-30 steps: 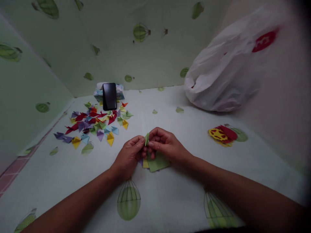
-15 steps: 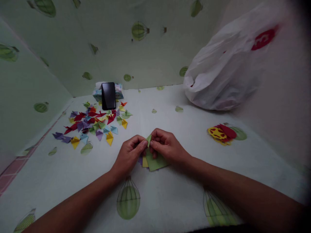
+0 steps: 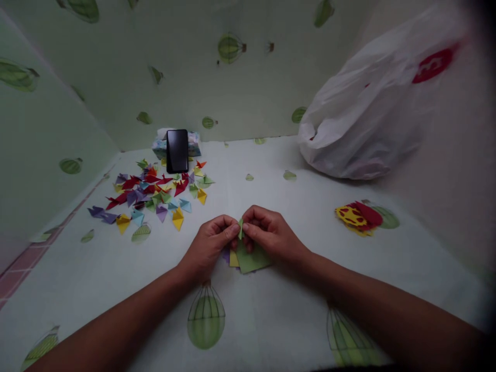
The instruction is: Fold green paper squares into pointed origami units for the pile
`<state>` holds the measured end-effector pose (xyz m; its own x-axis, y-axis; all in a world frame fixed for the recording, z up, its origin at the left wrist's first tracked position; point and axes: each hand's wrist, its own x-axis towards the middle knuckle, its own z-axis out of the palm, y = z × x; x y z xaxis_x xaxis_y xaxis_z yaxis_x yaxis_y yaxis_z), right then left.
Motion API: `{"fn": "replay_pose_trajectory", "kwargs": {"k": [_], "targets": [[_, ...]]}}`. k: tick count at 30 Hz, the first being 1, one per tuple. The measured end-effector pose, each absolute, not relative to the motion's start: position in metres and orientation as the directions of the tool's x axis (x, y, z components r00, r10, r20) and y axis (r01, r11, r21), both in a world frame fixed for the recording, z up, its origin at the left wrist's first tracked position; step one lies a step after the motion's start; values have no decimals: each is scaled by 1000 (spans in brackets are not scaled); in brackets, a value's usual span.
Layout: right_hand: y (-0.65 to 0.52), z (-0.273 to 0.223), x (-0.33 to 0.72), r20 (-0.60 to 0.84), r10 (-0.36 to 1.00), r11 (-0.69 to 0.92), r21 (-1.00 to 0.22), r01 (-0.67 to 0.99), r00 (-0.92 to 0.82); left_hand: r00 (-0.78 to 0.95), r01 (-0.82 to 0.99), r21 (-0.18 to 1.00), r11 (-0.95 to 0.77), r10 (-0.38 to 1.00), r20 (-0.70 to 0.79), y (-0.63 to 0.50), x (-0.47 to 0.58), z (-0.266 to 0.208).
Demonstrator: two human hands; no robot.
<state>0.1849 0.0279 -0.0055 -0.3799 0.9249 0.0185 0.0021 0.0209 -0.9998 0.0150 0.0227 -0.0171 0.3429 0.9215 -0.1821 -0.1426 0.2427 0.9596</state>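
A small folded piece of green paper is pinched between my two hands, just above the surface. My left hand grips its left side with thumb and fingers closed. On the other side my right hand has its thumb and curled fingers closed on the same paper, hiding much of it. Directly below lie flat sheets: a green paper sheet on top, with a yellow sheet and a purple edge showing at the left.
Many colourful folded paper pieces lie scattered at the left. Behind them a black phone leans on a tissue box. A white plastic bag stands at the back right, with red and yellow cut-outs in front of it.
The folded green paper has turned and now looks narrower between my fingers, with my hands closer together. The whole view has shifted slightly.
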Motion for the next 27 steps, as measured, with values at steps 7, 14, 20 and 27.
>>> {"fn": "replay_pose_trajectory", "kwargs": {"k": [7, 14, 20, 27], "targets": [[29, -7, 186, 137, 935, 159, -986, 41, -328, 338, -183, 941, 286, 917, -213, 21, 17, -16], [27, -9, 186, 304, 906, 367, -911, 189, -293, 345, -241, 913, 330, 908, -237, 19, 19, -16], [27, -8, 187, 318, 900, 387, -897, 212, -298, 346, -275, 899, 340, 908, -238, 18, 20, -15], [27, -10, 186, 329, 897, 395, -896, 202, -296, 343, -297, 888, 351, 907, -244, 17, 21, -15]]}}
